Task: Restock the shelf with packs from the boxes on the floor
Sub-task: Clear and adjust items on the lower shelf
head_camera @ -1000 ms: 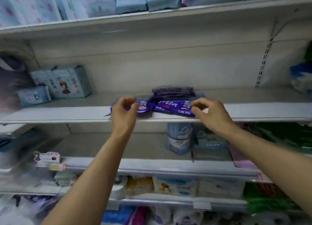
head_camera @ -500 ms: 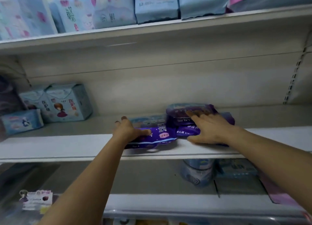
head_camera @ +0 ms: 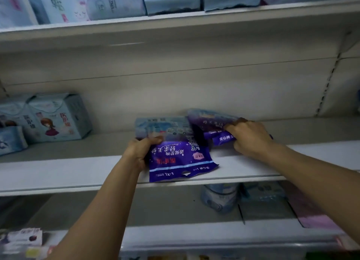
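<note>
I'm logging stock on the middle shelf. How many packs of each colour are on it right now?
purple packs: 3 (one gripped by the left hand, two stacked in the grip of the right hand)
light-blue packs: 3, at the left end of the middle shelf
Total: 6

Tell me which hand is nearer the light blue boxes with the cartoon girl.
Left. The left hand, gripping a purple pack, is closer to the light blue boxes; the right hand is farther right.
</note>
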